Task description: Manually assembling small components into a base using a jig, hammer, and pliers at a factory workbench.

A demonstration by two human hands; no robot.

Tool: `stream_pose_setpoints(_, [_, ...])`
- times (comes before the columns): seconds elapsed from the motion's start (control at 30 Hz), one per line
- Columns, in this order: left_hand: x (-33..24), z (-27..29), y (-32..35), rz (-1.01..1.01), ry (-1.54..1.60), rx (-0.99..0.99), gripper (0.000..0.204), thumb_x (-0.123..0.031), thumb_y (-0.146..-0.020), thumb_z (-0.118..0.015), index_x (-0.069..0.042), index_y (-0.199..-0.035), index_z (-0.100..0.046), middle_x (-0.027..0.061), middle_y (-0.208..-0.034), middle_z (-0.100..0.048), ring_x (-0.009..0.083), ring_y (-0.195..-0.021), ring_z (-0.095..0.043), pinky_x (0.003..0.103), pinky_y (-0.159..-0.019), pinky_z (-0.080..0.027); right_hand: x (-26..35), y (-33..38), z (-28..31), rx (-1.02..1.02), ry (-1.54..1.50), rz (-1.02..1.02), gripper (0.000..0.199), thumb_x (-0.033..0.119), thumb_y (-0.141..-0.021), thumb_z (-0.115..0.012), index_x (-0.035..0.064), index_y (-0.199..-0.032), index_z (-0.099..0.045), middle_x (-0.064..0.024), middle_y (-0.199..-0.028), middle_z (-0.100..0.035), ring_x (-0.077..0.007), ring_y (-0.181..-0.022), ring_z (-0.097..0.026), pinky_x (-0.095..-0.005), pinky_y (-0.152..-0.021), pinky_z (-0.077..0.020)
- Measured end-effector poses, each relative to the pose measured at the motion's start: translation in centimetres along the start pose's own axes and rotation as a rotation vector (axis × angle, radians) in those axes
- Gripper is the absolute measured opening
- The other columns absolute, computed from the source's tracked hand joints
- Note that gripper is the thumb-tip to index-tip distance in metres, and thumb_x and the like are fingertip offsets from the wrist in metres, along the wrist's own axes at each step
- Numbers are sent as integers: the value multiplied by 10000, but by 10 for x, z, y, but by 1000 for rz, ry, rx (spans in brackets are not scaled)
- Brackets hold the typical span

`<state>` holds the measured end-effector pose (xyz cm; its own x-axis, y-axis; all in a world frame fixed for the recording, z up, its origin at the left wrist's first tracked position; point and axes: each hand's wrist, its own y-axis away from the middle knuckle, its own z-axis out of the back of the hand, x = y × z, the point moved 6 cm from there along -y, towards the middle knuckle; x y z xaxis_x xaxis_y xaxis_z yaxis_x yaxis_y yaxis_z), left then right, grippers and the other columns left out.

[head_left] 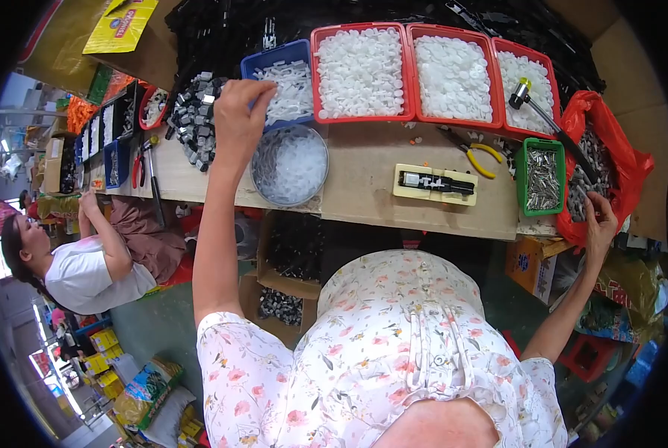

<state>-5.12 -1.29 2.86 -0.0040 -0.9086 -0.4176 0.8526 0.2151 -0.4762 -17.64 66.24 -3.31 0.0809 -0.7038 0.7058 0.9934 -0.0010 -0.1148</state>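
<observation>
My left hand (238,112) is raised over the left edge of a blue tray (297,122) of small white plastic pieces. Its thumb and fingers are pinched together; anything between them is too small to make out. At the far right, my right hand (601,221) reaches the near rim of a red plastic bag (634,160) full of small metal parts (592,149). Those fingers curl in among the parts, and what they grip is hidden. Between the hands, a cream fixture (405,191) holds a black and silver assembly (437,182).
A round metal bowl (289,166) of white pieces stands beside grey metal blocks (192,119). Red trays (364,118) of white discs line the back. Yellow-handled pliers (480,160), a green tray (527,209) of pins and a hammer (551,119) lie rightward. Another person (95,261) sits at left.
</observation>
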Motion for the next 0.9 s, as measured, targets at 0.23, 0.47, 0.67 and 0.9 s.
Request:
stream_pose_setpoints(0.23, [-22,-16,42,-141,44,158,83,-24,-798,-705,-12,-880,-711,112,-830,-660,314,-879,-595,406,-760,-486,60,6,-9,-19,41,171,174,86,-949,-682,-19,-1087,-694,-16,-959,-682,-82,-892,-596,-235,-822,-471])
stream_pose_setpoints(0.47, [-29,-33,60,-199,18,153,66,-14,-793,-692,-15,-859,-702,102,-812,-641,312,-870,-582,414,-763,-477,83,12,-10,-6,44,210,162,51,-949,-670,-28,-1090,-683,-23,-996,-674,-89,-910,-600,-233,-851,-468])
stream_pose_setpoints(0.67, [-66,2,47,-87,111,17,106,21,-799,-714,12,-903,-730,118,-870,-704,290,-847,-610,368,-759,-483,133,39,-33,-3,-246,213,143,-25,-943,-635,-41,-1080,-676,-29,-1003,-664,-95,-942,-600,-223,-870,-459])
stream_pose_setpoints(0.9, [-109,-44,72,275,696,24,97,-19,-868,-733,-7,-961,-755,46,-881,-712,101,-780,-570,239,-666,-438,206,76,-167,439,-598,128,167,-16,-896,-684,-22,-1061,-700,-31,-969,-692,-81,-869,-636,-226,-779,-510])
